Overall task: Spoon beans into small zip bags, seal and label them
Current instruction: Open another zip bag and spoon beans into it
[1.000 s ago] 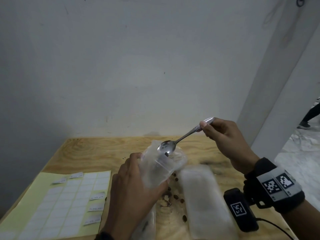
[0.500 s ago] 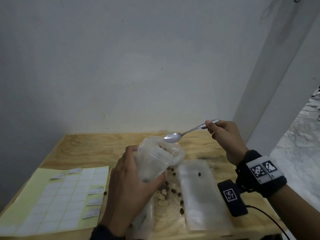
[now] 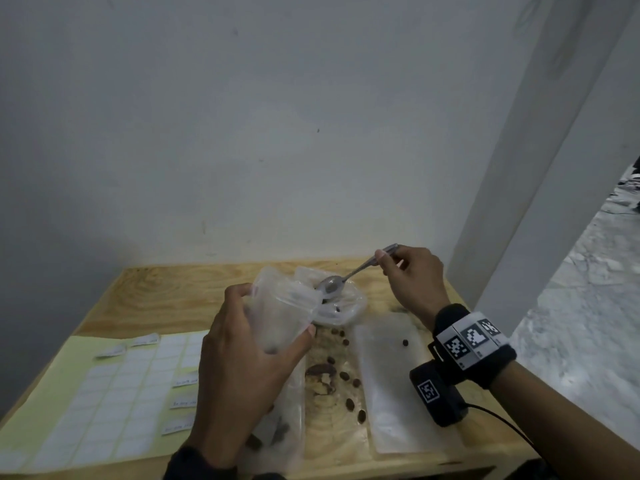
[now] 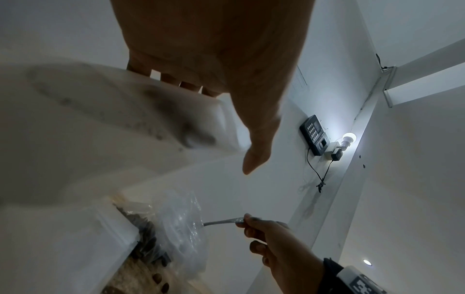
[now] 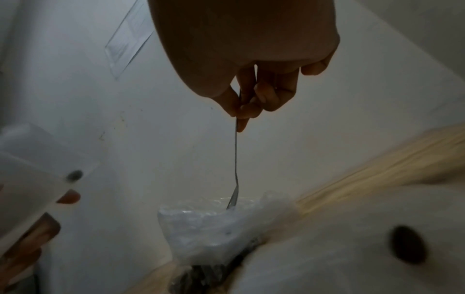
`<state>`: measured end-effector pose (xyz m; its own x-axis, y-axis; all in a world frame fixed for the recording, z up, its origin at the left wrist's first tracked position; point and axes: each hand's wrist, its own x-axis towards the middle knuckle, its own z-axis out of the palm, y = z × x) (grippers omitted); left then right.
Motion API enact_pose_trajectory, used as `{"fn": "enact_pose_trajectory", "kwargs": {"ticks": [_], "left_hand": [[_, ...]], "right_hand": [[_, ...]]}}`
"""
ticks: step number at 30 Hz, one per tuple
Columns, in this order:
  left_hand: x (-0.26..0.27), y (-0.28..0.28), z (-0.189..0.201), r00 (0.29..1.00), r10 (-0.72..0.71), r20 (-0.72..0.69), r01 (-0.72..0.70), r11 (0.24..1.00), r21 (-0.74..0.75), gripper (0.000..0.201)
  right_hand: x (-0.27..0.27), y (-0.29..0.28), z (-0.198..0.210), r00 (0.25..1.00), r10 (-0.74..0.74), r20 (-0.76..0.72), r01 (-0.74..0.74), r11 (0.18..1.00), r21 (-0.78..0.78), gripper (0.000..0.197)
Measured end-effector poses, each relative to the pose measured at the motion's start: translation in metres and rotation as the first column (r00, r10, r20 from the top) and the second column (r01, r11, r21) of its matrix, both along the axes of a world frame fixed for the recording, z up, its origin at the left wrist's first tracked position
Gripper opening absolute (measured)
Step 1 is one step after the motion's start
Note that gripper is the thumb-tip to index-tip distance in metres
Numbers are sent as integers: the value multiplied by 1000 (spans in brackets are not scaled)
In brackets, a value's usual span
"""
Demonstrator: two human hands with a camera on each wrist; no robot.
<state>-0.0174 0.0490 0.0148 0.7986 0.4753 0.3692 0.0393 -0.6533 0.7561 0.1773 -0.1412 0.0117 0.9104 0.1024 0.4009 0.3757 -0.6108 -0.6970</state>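
My left hand (image 3: 249, 344) grips a small frosted zip bag (image 3: 280, 306) above the wooden table (image 3: 166, 292), mouth tilted to the right, with a bean or two showing through its wall. My right hand (image 3: 408, 275) pinches the handle end of a metal spoon (image 3: 349, 273). The spoon's bowl dips into the crumpled clear bag of beans (image 3: 343, 306) just behind the zip bag. In the right wrist view the spoon (image 5: 235, 159) runs down from my fingers into that clear bag (image 5: 214, 224). In the left wrist view the zip bag (image 4: 113, 123) fills the left side, under my palm.
Loose brown beans (image 3: 344, 375) lie scattered on the wood between flat frosted bags (image 3: 391, 382). A yellow sheet of white labels (image 3: 104, 389), some written on, lies at the front left. The wall stands right behind the table, and a white pillar (image 3: 540, 168) rises at the right.
The spoon was over the zip bag's mouth a second ago; it has since lifted, swung right and dropped into the clear bean bag. My left hand keeps holding the zip bag.
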Motion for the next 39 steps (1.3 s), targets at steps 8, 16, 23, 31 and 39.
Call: {"fn": "enact_pose_trajectory", "kwargs": {"ticks": [8, 16, 23, 31, 39], "left_hand": [[-2, 6, -1, 999, 37, 6, -37, 999, -13, 68], [-5, 11, -3, 997, -8, 74, 14, 997, -76, 71], [-4, 8, 8, 979, -65, 195, 124, 943, -308, 72], [-3, 10, 5, 975, -66, 210, 146, 910, -388, 72], [3, -3, 5, 979, -54, 199, 110, 952, -286, 79]], "right_hand": [[3, 20, 1, 999, 52, 3, -52, 990, -130, 30], [11, 19, -15, 993, 45, -108, -58, 991, -124, 30], [15, 19, -28, 964, 37, -264, -74, 989, -129, 36], [20, -9, -36, 892, 75, -446, -67, 997, 34, 45], [-20, -16, 8, 975, 51, -215, -64, 996, -55, 41]]}}
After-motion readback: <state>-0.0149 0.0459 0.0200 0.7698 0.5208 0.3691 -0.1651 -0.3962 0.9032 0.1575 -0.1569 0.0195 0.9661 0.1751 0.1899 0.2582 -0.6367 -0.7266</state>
